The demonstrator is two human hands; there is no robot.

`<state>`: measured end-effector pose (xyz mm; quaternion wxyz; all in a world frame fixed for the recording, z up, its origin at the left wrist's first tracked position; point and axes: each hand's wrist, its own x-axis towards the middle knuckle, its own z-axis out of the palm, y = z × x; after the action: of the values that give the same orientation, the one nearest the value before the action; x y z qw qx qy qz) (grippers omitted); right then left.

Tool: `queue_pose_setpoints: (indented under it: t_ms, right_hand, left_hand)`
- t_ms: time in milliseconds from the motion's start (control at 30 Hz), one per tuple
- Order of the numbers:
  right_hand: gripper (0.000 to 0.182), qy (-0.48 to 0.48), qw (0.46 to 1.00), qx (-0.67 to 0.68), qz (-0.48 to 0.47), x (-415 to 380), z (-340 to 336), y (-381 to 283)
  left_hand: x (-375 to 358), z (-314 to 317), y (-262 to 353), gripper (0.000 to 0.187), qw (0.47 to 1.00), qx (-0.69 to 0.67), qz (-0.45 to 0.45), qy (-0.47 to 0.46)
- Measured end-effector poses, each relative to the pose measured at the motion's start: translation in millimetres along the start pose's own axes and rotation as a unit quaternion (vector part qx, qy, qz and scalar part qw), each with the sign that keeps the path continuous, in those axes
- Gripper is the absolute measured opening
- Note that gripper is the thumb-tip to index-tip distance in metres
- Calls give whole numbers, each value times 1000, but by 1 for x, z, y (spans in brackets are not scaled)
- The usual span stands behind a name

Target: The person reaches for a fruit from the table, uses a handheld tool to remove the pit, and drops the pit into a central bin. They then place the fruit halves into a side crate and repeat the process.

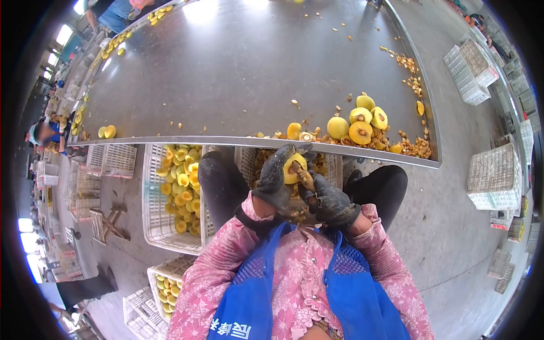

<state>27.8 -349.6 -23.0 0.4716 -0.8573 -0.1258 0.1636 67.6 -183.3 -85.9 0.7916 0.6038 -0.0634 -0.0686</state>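
My left hand [276, 177], in a dark, dirty work glove, is closed around a yellow peach half [294, 168] with its cut face turned up. In the gloved fingers of my right hand [330, 201] is a small pitting tool with a brown handle [306, 180]. Its tip meets the brown centre of the peach; the exact shape of the tip is hidden. Both hands are over my lap, just below the metal table's near edge. Beneath them, a crate [245, 164] of brown pits and scraps is partly covered.
On the metal table [243, 73], several yellow peaches [361, 132] lie among loose pits [416, 148] by the right corner. A white crate [148, 198] of peach halves stands at my left, with another [153, 277] behind it. A person [48, 135] sits at the far left.
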Motion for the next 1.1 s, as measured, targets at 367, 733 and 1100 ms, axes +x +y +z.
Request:
queue_pose_setpoints:
  t_ms: [367,733,1100]
  right_hand:
    - [32,-139,990,-22,-7,7,-4,4]
    - [25,-257,698,614,265,8,-5,-31]
    - [33,-195,752,601,187,-2,-3,-14]
  left_hand:
    - [7,0,24,35,995,32,-43,-80]
    - [2,20,37,37,974,-199,-69,86]
    - [1,-9,41,26,991,67,61,94]
